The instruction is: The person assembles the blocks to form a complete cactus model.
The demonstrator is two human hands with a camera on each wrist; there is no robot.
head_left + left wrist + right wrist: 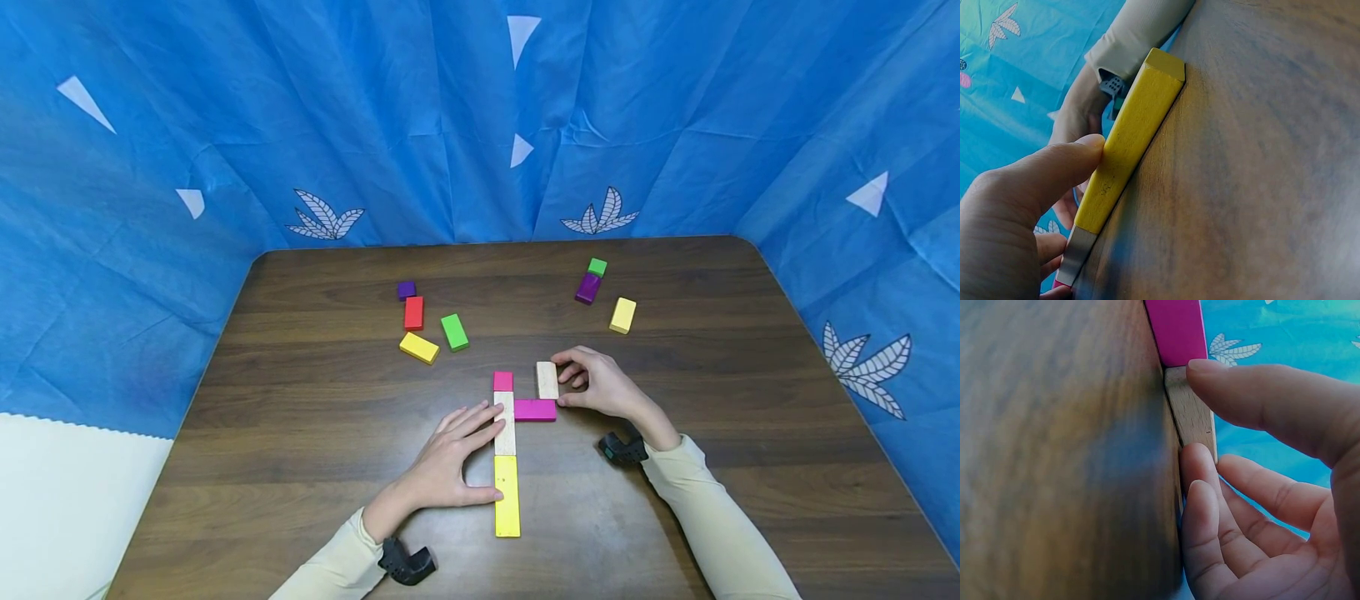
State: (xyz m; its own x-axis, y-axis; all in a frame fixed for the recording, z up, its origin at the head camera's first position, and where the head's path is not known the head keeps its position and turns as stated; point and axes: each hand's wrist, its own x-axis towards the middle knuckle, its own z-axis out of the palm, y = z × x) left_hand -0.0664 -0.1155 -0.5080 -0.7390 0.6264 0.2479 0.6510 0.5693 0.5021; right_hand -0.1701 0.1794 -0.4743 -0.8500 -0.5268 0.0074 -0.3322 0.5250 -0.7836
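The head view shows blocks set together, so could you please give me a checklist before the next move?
1. Long yellow block, long pale block and pink block lined up end to end: ok.
2. Magenta block against the long pale block's right side: ok.
3. Short pale block meeting the magenta block: ok.
4. Left hand touching the long yellow block: ok.
5. Right hand free for another block: not ok, it holds the short pale block.
6. How firmly the left hand presses: cannot tell.
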